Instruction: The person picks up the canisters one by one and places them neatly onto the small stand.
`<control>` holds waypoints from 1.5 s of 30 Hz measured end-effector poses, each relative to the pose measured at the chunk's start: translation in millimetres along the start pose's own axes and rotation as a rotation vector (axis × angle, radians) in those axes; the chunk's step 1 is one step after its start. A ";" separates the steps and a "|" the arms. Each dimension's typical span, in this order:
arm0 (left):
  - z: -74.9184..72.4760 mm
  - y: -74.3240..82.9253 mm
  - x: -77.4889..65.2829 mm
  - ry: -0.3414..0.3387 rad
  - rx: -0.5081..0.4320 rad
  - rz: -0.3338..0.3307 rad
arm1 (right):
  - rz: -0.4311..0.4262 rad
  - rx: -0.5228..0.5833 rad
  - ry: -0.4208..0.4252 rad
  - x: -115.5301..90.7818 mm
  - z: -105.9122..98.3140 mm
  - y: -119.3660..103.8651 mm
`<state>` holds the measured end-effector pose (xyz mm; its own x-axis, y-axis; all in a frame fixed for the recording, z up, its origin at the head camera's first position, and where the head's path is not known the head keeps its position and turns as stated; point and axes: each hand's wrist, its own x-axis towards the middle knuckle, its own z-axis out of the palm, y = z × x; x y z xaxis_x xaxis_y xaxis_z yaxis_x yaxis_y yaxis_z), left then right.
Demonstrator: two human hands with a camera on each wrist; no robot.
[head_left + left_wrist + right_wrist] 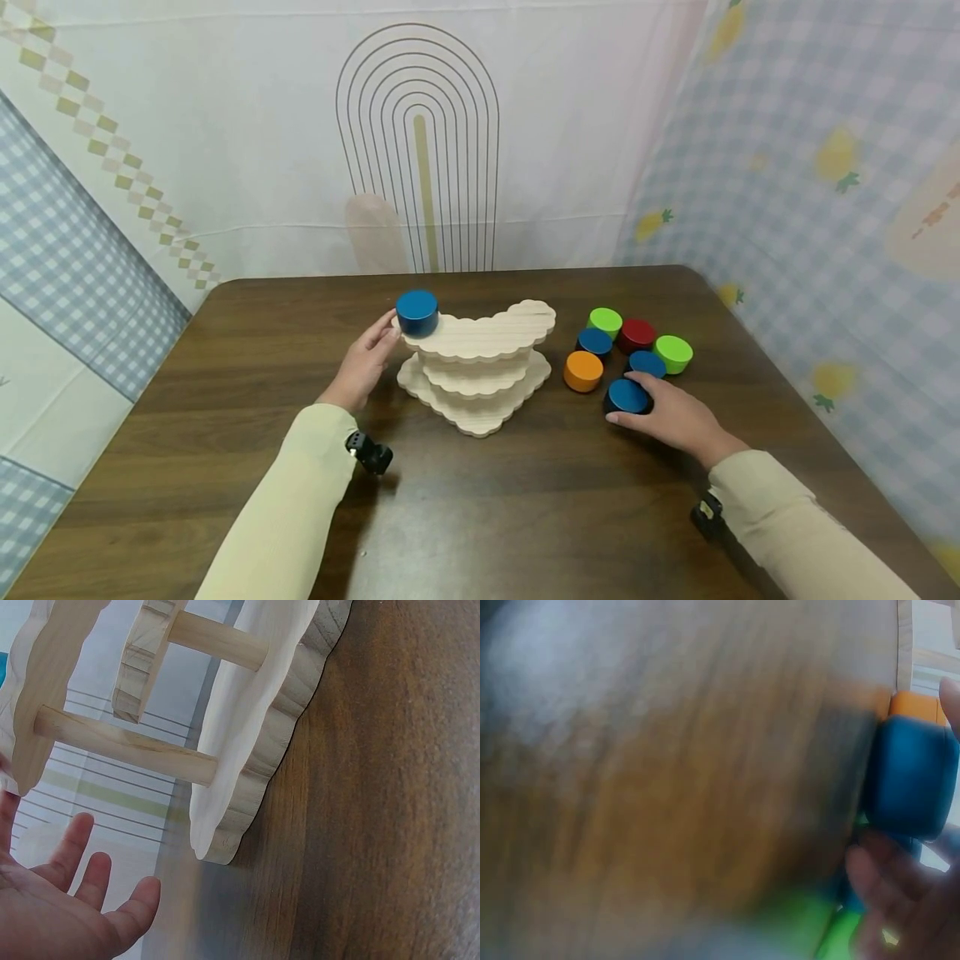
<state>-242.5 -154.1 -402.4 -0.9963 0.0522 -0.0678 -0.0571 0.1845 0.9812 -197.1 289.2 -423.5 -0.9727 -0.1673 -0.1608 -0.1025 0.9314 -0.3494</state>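
A pale wooden tiered stand (480, 337) with scalloped edges has a blue cylinder (417, 313) on the left end of its top tier. My left hand (360, 367) touches that end beside the cylinder. In the left wrist view, the hand's (67, 900) other fingers are spread apart below the top tier, and round posts (127, 746) join the tiers. My right hand (675, 417) grips another blue cylinder (628, 397) between thumb and fingers, at the front of a cluster. The right wrist view shows this blue cylinder (913, 776) close up, blurred.
Around the gripped cylinder are an orange cylinder (582, 372), two more blue ones (595, 342), a dark red one (636, 335) and two green ones (673, 354). They stand on a dark wooden table (480, 517). Patterned cloths (262, 125) hang behind and at the sides.
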 end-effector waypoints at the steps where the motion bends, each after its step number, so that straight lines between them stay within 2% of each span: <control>1: -0.3 -0.1 -0.2 -0.001 0.001 -0.001 | -0.002 0.003 -0.003 0.7 0.3 0.2; 19: -1.5 -1.7 -2.0 -0.005 -0.010 -0.009 | -0.026 0.097 -0.004 2.9 2.0 1.8; 30: -1.9 -2.3 -2.1 -0.007 -0.003 -0.011 | -0.122 0.115 0.122 -1.2 -3.4 -13.9; 38: 0.9 -3.9 -0.2 -0.007 -0.017 0.004 | -0.169 0.237 0.212 1.8 -7.6 -31.4; 45: 0.7 -2.0 1.1 -0.015 -0.007 0.008 | -0.187 0.287 0.238 8.7 -18.6 -53.6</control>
<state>-243.5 -153.7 -404.5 -0.9957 0.0680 -0.0627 -0.0498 0.1769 0.9830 -203.9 243.9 -389.0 -0.9673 -0.2143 0.1355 -0.2523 0.7587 -0.6006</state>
